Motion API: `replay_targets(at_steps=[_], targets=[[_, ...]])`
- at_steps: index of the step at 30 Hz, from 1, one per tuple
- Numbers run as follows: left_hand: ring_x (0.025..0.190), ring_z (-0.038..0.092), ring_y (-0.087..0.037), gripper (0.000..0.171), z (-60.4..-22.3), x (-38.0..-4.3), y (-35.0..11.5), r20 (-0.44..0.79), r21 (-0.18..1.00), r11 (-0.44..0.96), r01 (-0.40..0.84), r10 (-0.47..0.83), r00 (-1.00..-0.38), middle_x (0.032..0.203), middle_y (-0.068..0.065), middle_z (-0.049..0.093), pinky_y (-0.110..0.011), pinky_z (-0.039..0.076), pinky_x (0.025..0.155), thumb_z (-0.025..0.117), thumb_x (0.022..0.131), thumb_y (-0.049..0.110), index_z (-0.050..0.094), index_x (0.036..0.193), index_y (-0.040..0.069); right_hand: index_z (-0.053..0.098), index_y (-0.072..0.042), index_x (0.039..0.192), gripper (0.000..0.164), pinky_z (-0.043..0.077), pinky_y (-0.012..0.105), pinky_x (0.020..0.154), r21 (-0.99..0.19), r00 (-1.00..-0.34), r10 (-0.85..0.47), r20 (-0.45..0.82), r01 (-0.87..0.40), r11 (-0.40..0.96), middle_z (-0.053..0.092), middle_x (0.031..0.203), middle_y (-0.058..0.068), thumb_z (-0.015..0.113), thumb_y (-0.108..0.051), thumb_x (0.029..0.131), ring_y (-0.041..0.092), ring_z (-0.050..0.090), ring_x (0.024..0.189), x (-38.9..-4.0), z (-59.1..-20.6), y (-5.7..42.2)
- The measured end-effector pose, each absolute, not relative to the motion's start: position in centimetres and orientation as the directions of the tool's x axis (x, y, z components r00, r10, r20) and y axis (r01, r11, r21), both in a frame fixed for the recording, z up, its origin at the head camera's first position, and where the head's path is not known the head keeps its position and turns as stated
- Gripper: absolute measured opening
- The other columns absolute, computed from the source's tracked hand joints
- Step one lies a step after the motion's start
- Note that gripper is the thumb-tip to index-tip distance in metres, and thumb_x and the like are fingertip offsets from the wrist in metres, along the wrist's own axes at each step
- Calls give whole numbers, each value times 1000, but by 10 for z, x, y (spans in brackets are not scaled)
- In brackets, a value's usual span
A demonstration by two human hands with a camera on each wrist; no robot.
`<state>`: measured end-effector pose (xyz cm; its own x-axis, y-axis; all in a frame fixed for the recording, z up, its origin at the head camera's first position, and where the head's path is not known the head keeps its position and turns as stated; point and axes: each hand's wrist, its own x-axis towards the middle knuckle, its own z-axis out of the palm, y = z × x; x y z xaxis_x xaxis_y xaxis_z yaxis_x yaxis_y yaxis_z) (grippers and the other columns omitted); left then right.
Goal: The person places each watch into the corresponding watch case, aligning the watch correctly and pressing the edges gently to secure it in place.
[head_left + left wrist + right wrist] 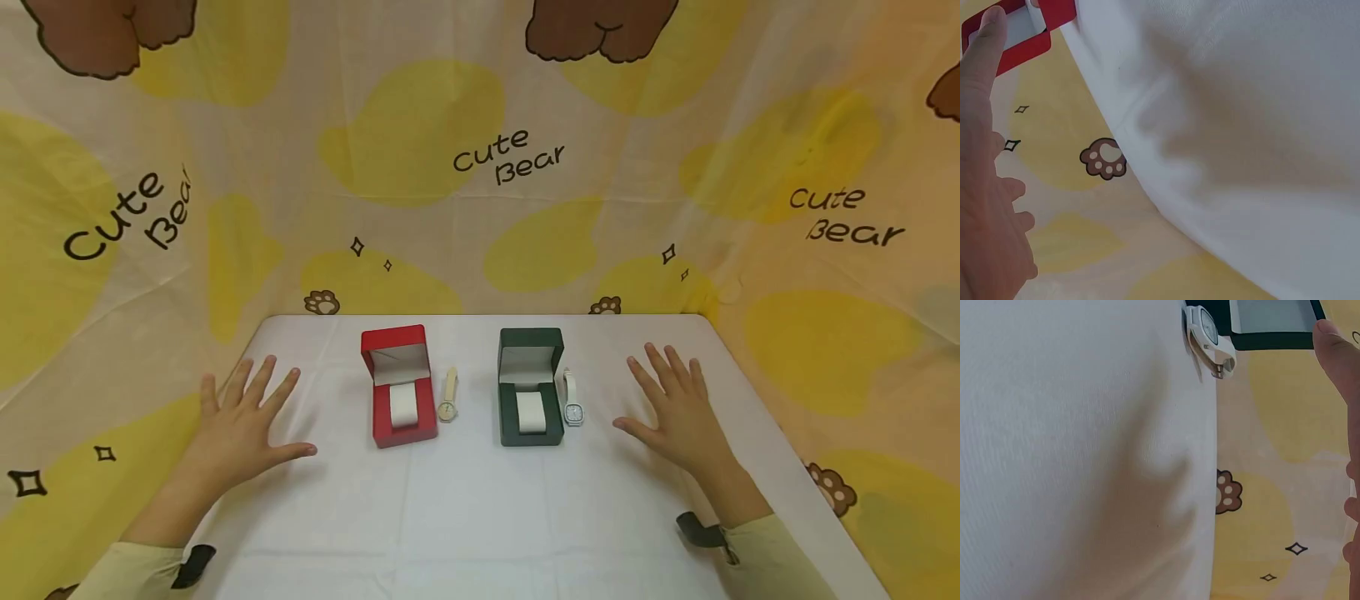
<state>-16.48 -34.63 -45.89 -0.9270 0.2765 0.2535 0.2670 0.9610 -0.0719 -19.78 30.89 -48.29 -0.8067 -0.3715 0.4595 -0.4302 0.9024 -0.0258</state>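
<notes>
My left hand (238,435) hovers with spread fingers over the left of the white table, holding nothing. My right hand (681,414) is likewise spread at the right side, also holding nothing. Between them stand two watch boxes with raised lids: a red box (381,421) and a dark green box (508,425), each with a white cushion inside. A cream-strapped watch (447,408) lies just right of the red box. Beside the green box is a white-strapped watch (573,412) with a squarish face, the thing nearest my right hand.
The table (472,517) wears a white cloth and has rounded far corners. Behind and around it hangs a patterned curtain (420,133) with yellow patches, bears and lettering. Dark bands (193,567) sit at both sleeve cuffs.
</notes>
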Motion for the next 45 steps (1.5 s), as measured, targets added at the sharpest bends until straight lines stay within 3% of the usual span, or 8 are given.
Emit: replay_targets(at_steps=[11, 22, 28, 32, 45], targets=[[152, 12, -50, 115, -461, -165, -331, 278, 50, 950, 307, 282, -918, 165, -25, 25, -75, -13, 114, 76, 75, 73, 24, 164, 21, 31, -23, 162, 102, -2, 59, 125, -51, -810, -363, 460, -433, 900, 25, 169, 14, 72, -67, 80, 36, 10, 158, -196, -485, 294], [147, 21, -51, 108, -465, -165, -323, 277, 100, 939, 329, 292, -915, 163, -25, 28, -80, 0, 112, 83, 78, 52, 25, 163, 17, 34, -20, 161, 96, 1, 55, 126, -100, -821, -359, 445, -444, 891, 32, 165, 14, 74, -61, 83, 41, 23, 153, -197, -485, 271], [143, 27, -52, 104, -466, -166, -318, 288, 115, 936, 334, 290, -913, 160, -25, 33, -80, 9, 109, 85, 77, 47, 32, 160, 13, 38, -19, 159, 93, 10, 59, 125, -113, -802, -369, 470, -470, 876, 38, 163, 14, 75, -59, 83, 41, 28, 151, -198, -485, 262], [142, 30, -51, 99, -466, -167, -314, 304, 120, 933, 339, 291, -907, 158, -25, 37, -78, 13, 108, 85, 78, 45, 36, 158, 11, 39, -18, 159, 93, 9, 56, 126, -119, -792, -377, 480, -484, 867, 38, 162, 13, 75, -59, 83, 41, 30, 150, -199, -486, 258], [139, 35, -48, 90, -470, -172, -302, 352, 172, 904, 391, 314, -882, 153, -23, 44, -75, 18, 106, 84, 80, 42, 44, 152, 7, 43, -15, 156, 88, 15, 59, 124, -169, -765, -399, 507, -541, 824, 42, 160, 13, 78, -51, 84, 40, 34, 148, -199, -478, 242]])
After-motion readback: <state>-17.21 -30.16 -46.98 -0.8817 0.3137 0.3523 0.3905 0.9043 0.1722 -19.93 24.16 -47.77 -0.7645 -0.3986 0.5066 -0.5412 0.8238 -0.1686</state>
